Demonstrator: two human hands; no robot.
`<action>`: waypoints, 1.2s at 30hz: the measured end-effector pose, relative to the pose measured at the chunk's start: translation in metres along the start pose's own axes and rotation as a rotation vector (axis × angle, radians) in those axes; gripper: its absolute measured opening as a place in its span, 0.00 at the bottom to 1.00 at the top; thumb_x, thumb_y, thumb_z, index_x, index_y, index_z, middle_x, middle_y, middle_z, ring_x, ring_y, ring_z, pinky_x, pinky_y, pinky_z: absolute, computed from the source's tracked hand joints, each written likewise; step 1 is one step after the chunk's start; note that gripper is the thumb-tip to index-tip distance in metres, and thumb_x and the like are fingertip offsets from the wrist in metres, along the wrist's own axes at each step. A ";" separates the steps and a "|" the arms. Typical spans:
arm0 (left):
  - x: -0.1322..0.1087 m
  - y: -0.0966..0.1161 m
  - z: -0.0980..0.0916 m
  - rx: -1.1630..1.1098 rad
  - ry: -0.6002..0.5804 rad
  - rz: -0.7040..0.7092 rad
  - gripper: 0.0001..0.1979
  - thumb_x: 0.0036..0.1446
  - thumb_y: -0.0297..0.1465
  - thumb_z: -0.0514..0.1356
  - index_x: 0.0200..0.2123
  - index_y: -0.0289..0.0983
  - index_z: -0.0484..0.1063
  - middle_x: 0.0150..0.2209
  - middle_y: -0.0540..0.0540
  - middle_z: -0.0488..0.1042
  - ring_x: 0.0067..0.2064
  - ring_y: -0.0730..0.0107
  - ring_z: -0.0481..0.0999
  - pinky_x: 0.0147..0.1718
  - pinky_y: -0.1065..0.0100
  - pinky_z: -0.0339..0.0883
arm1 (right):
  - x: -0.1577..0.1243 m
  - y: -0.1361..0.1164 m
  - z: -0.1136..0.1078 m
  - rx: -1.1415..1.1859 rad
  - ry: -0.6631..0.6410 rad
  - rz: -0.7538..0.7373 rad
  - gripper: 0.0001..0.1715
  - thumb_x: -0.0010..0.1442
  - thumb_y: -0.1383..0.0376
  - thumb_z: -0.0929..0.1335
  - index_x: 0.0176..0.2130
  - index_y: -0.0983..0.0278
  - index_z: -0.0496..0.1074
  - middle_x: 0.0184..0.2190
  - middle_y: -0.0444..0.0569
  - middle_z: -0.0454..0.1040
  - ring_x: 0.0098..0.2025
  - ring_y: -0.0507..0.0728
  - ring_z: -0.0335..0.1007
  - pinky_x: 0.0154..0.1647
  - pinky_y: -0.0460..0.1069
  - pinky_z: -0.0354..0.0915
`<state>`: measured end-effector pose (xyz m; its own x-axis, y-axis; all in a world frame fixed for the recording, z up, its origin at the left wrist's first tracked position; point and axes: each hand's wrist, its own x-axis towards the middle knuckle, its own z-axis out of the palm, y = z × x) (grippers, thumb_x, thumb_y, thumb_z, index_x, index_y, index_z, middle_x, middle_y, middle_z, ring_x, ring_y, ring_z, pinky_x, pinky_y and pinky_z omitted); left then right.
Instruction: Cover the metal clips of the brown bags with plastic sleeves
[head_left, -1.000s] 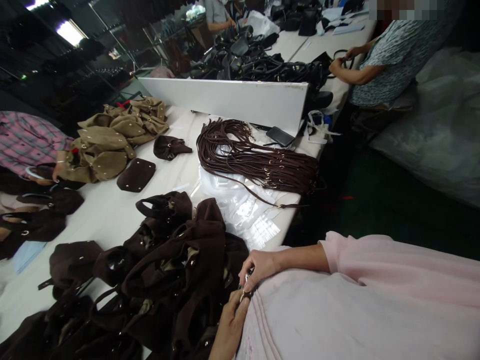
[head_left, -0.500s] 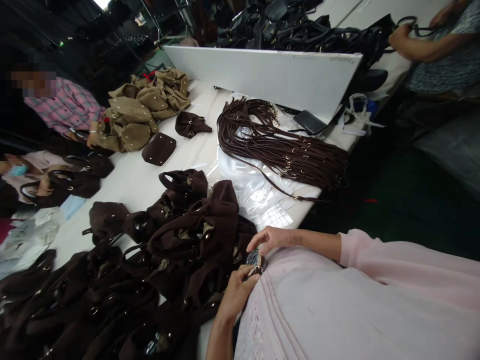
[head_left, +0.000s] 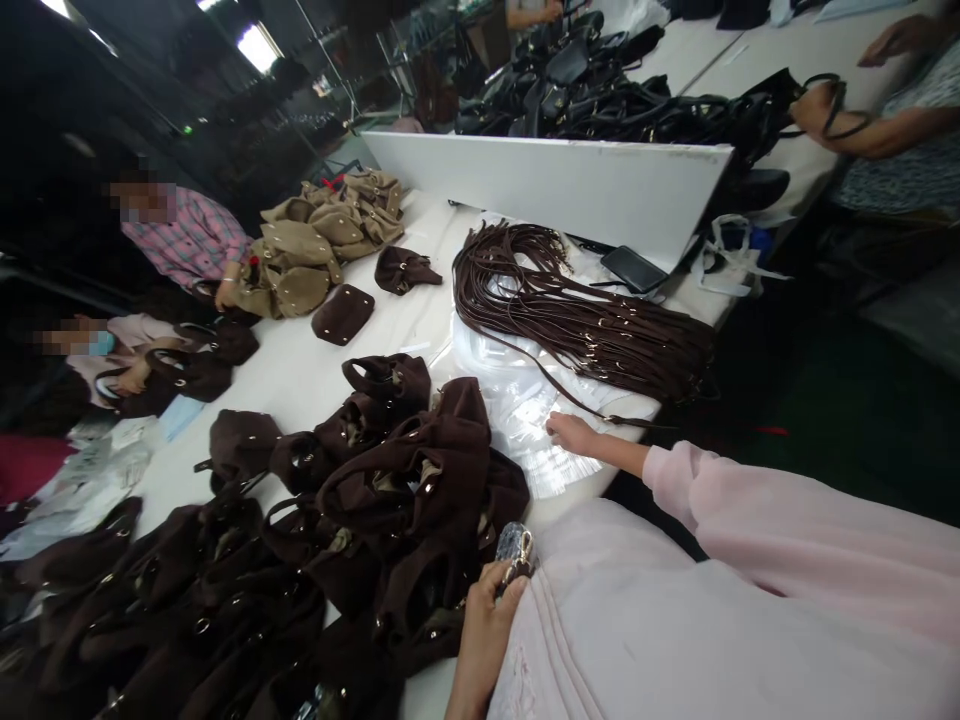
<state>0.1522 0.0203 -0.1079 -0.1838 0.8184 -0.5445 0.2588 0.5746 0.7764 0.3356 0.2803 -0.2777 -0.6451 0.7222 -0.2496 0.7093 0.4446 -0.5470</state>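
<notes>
My left hand is closed on a rolled dark brown strap with a gold-coloured clasp. Crinkled clear plastic shows at the roll's upper end, close to my pink top. My right hand reaches over the table edge, its fingers curled together at the pile of clear plastic bags; they seem to pinch a bag, though the fingertips are small in view. Beyond that hand lies a long bundle of dark brown straps with gold-coloured buckles. Dark brown handbags are heaped beside my left hand.
A white board stands on edge across the table. A black tray-like object lies before it. Tan bags are piled at the far side. Two people sit along the far edge; another person's hand holds a black strap at right.
My right hand has left the strap roll and moved up to the plastic bags. My left hand keeps its hold on the roll. The view has shifted slightly.
</notes>
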 end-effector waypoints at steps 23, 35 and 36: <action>0.006 0.033 -0.026 -0.553 0.640 0.276 0.20 0.56 0.46 0.62 0.38 0.34 0.77 0.38 0.46 0.77 0.42 0.68 0.73 0.47 0.69 0.64 | -0.076 -0.180 -0.077 1.456 0.189 -0.117 0.23 0.50 0.53 0.77 0.34 0.68 0.72 0.28 0.49 0.75 0.31 0.54 0.75 0.34 0.45 0.74; 0.015 0.036 -0.013 -0.949 0.585 0.268 0.20 0.50 0.44 0.68 0.36 0.32 0.78 0.39 0.42 0.78 0.43 0.66 0.76 0.50 0.61 0.70 | -0.089 -0.188 -0.081 1.541 0.254 -0.002 0.27 0.49 0.50 0.76 0.34 0.66 0.66 0.24 0.49 0.75 0.31 0.59 0.78 0.30 0.46 0.76; 0.016 0.036 -0.012 -0.958 0.580 0.268 0.19 0.50 0.44 0.68 0.36 0.32 0.78 0.38 0.43 0.78 0.43 0.66 0.76 0.50 0.60 0.70 | -0.091 -0.189 -0.083 1.540 0.254 -0.005 0.27 0.50 0.50 0.76 0.34 0.66 0.65 0.24 0.49 0.75 0.31 0.59 0.78 0.30 0.46 0.76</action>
<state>0.1470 0.0539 -0.0848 -0.7044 0.6474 -0.2910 -0.4261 -0.0579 0.9028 0.2832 0.1746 -0.0854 -0.4706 0.8603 -0.1960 -0.3593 -0.3897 -0.8480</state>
